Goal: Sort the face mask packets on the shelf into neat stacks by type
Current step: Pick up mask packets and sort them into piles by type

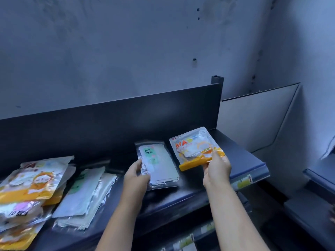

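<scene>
My left hand (136, 175) grips the left edge of a clear packet marked FACE MASK (159, 165), which seems to lie on top of a thin stack of the same kind on the dark shelf (241, 153). My right hand (217, 167) pinches the lower right corner of an orange-banded mask packet (194, 147), held just right of the green one. On the shelf's left lies a loose heap of orange packets (34, 180). Beside that heap sits a slanted pile of pale green and silver packets (85, 194).
A dark back panel (126, 120) rises behind the shelf, ending in a post (216, 82) at the right. Price labels (243, 182) line the shelf's front edge. Lower shelves (315, 178) show at the right and below. Bare shelf surface lies right of the orange-banded packet.
</scene>
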A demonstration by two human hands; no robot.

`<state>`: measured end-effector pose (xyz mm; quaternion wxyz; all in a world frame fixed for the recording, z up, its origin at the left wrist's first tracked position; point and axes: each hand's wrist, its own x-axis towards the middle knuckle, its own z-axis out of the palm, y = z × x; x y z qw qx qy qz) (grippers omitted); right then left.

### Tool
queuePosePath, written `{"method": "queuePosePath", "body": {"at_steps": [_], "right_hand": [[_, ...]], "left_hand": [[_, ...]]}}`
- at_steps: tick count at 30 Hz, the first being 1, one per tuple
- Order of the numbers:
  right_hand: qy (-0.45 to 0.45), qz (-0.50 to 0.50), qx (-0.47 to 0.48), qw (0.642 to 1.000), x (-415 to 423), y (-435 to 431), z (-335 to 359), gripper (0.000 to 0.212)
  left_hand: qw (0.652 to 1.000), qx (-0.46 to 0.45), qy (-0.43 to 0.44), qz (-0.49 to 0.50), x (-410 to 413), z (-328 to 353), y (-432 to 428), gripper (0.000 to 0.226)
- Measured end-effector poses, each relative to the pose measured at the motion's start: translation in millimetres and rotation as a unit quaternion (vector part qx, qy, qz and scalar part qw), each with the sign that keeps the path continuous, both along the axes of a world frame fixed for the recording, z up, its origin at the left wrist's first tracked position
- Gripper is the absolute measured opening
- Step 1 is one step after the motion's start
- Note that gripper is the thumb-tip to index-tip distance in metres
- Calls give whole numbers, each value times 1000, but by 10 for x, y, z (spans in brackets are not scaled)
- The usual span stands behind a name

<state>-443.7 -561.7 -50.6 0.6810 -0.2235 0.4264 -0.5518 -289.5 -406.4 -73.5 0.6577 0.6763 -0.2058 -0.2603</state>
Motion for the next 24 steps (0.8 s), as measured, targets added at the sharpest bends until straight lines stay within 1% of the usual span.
{"method": "queuePosePath", "body": {"at_steps": [5,8,11,14,15,16,18,20,22,24], "right_hand": [[16,0,11,1000,-123,-354,30,13],[29,3,16,999,-192,-563,4,12],[72,23,16,997,-301,-825,-47,16],[154,63,-2,986,-380,-1122,-128,23],[186,71,-14,980,-410,-1220,-150,24],[220,82,-28,972,-446,-1319,-169,27],[297,103,-59,948,-564,-1491,-149,27],[369,122,-90,917,-680,-1649,-137,33],[433,136,-123,883,-756,-1818,-175,40],[496,154,-158,840,-780,-1972,-251,42]], "left_hand": [[1000,13,-23,-17,-90,-3,-371,60],[998,44,-35,-17,-179,-26,-612,55],[996,74,-59,-2,-336,-66,-887,47],[982,154,-107,-11,-494,-103,-1099,56],[975,175,-138,-16,-538,-138,-1166,52],[963,200,-179,-25,-561,-185,-1248,53],[925,275,-256,-61,-598,-273,-1430,58],[886,347,-296,-83,-676,-282,-1586,56],[866,372,-325,-80,-725,-284,-1704,54],[857,382,-336,-79,-762,-304,-1800,56]]}}
